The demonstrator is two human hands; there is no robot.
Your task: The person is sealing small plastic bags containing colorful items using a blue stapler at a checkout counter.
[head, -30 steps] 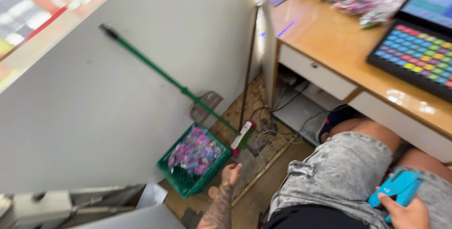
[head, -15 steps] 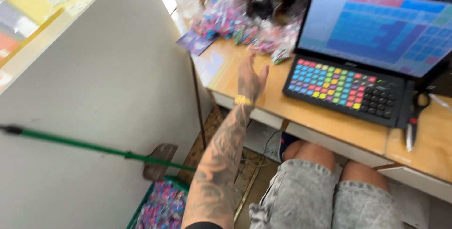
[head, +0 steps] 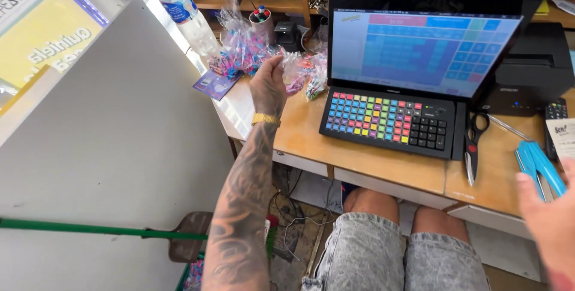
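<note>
The left hand (head: pixel 268 84) pinched a clear candy bag (head: pixel 297 69) lying just to its right on the counter (head: pixel 305 141); the right hand (head: pixel 548 219) hovered open, well apart.

We see the clear candy bags (head: pixel 254 48), crinkled and full of pink and blue wrapped sweets, heaped on the tabletop (head: pixel 311 141) by the keyboard's left corner.

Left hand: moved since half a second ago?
Yes. The left hand went from over the wooden desk edge farther back, onto the clear candy bags.
</note>
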